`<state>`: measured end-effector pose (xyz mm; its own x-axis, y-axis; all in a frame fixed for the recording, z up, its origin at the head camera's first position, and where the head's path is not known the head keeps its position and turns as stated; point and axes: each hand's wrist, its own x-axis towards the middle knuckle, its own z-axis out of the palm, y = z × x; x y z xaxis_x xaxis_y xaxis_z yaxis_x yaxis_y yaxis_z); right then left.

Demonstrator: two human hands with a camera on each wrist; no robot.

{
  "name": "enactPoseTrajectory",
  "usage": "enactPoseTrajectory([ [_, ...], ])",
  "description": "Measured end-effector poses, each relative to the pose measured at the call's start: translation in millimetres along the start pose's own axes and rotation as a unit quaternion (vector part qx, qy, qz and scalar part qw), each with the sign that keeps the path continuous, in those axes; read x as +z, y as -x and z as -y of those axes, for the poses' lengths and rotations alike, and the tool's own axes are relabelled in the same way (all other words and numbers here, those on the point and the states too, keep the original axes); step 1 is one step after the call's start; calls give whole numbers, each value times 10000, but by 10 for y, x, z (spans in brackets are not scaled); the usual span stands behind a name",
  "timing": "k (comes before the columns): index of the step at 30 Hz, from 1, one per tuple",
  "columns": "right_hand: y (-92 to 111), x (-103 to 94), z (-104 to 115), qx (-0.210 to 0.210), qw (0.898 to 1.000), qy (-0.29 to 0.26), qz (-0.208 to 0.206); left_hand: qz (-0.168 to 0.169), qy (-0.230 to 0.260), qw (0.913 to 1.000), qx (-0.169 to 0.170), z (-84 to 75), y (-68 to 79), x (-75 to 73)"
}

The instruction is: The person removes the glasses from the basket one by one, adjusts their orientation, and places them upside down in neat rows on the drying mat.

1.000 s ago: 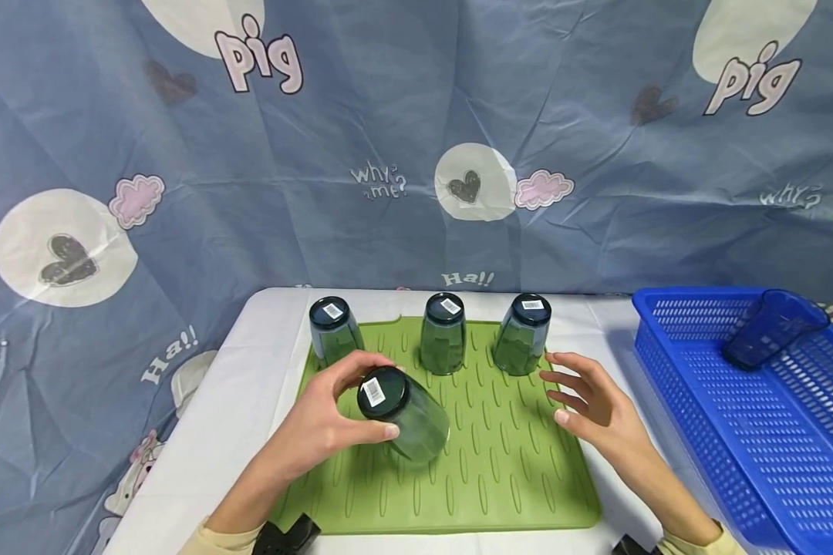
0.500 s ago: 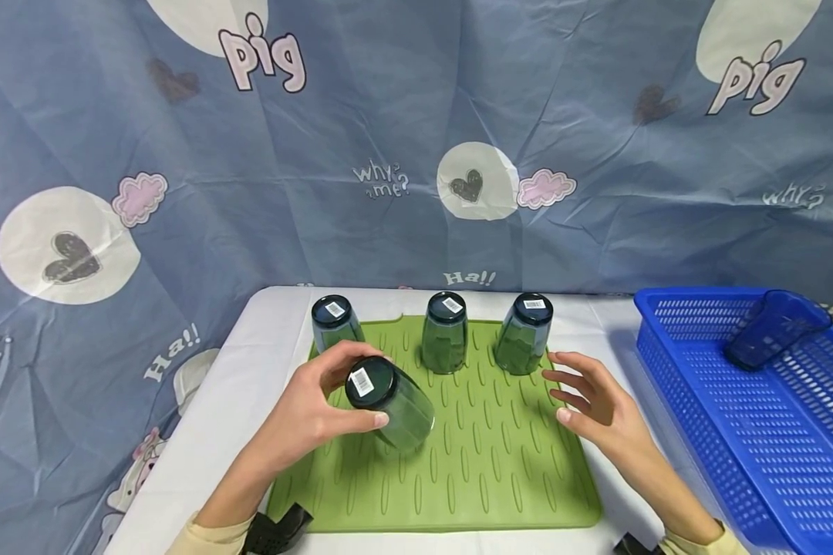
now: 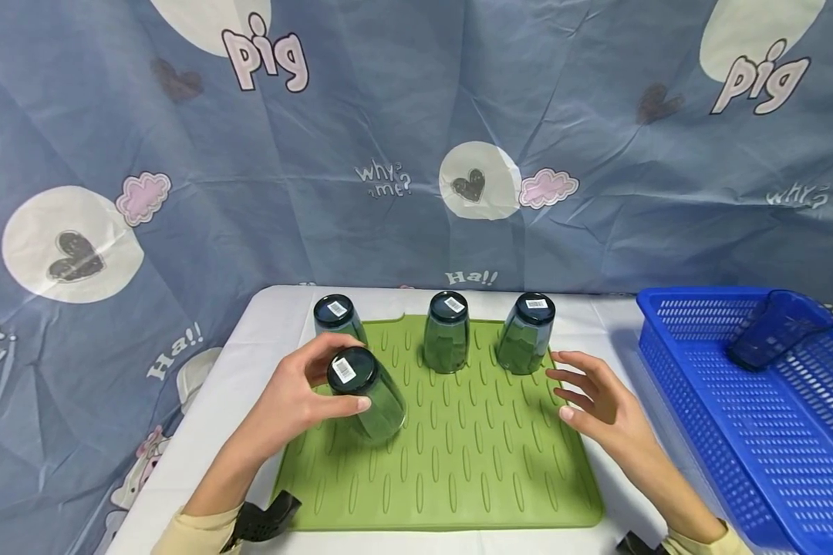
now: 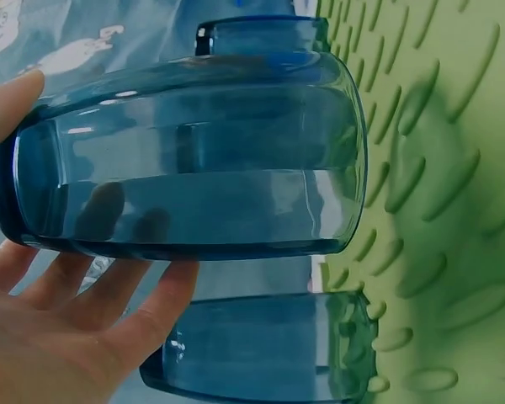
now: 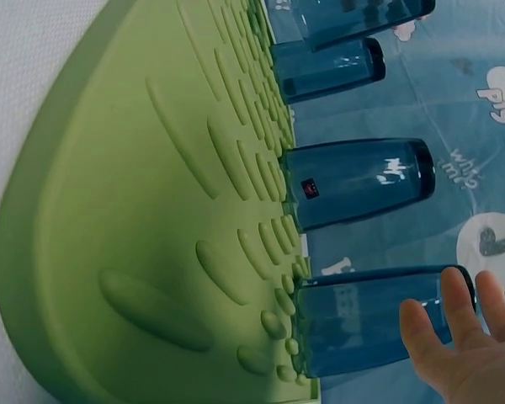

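Note:
My left hand (image 3: pixel 288 397) holds an upside-down blue-green drinking glass (image 3: pixel 380 408) near its base, thumb on one side and fingers on the other. A white barcode sticker shows on the upturned base. In the left wrist view the same glass (image 4: pixel 210 160) has its rim just off the green mat (image 4: pixel 480 210), its shadow falling on the ridges. Three more glasses stand upside down along the mat's back edge: a left glass (image 3: pixel 335 314) partly hidden by my hand, a middle glass (image 3: pixel 447 335) and a right glass (image 3: pixel 525 338). My right hand (image 3: pixel 607 408), fingers loosely spread, hovers beside the right glass, holding nothing.
To the right stands a blue perforated plastic basket (image 3: pixel 673 385), with one blue glass (image 3: pixel 770 335) lying tilted at its back. A white cloth (image 3: pixel 250 339) covers the table under the mat. Behind hangs a blue printed curtain (image 3: pixel 389 247).
My left hand has carried the held glass leftward and slightly back over the mat, toward the left glass. The right hand has stayed almost still, and the standing glasses have not moved.

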<state>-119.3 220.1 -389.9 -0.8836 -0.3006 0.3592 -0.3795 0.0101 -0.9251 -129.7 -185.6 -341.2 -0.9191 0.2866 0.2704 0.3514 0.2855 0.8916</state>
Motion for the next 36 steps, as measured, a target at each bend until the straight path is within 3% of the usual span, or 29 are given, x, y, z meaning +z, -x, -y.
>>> enactPoseTrajectory([
  [8,-12,-16,-2,-77,9999,71,-39,-124,-217,9997,-32,47,19,-81],
  [26,-26,-45,-11,-35,9996,272,-76,-518,-495,9972,-199,76,220,-231],
  [36,-19,-36,-41,-150,9995,290,-24,-473,-696,9956,-403,137,356,-265],
])
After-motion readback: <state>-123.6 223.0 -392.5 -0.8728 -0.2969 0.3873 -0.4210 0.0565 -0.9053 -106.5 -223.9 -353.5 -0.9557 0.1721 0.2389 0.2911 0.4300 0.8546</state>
